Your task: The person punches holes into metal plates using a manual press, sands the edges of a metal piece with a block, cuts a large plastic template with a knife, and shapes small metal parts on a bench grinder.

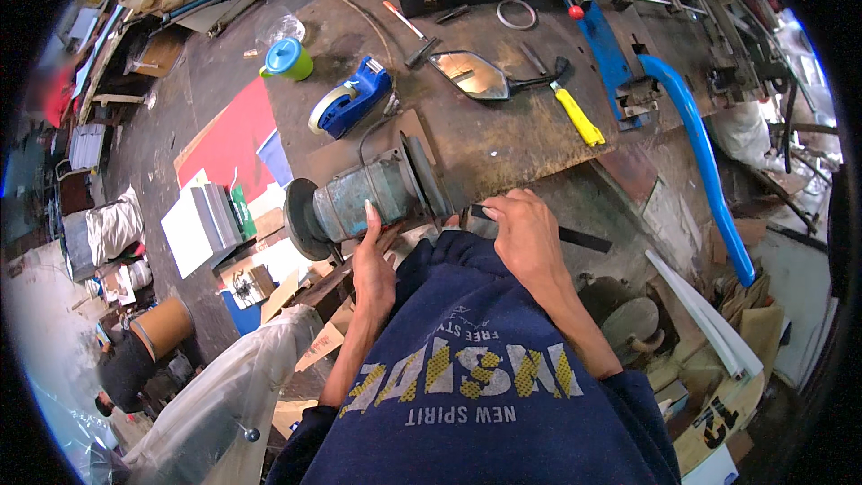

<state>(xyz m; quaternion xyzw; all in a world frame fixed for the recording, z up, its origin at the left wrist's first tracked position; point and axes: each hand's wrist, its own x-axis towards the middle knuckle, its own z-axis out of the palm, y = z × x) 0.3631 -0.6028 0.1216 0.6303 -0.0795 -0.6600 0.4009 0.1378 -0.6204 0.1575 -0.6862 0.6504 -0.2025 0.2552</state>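
A grey-green bench grinder (364, 198) with a wheel at each end sits at the near edge of the workbench, right in front of me. My left hand (373, 271) is against its near side, thumb stretched up over the motor housing. The other fingers are partly hidden behind the grinder's lower edge and my shirt. Close to the right-hand wheel (424, 178), my right hand (525, 229) is closed on a dark flat metal strip (585, 239). One end pokes out towards the wheel and the other sticks out past my wrist. Whether strip and wheel touch, I cannot tell.
Beyond the grinder lie a blue tape dispenser (352, 97), a lidded green cup (287, 60), a hammer (415, 34), a mirror (471, 74) and a yellow-handled tool (577, 115). A blue bent lever (705, 162) reaches down at right. Papers (202, 229) and plastic sheeting (229, 386) crowd the left.
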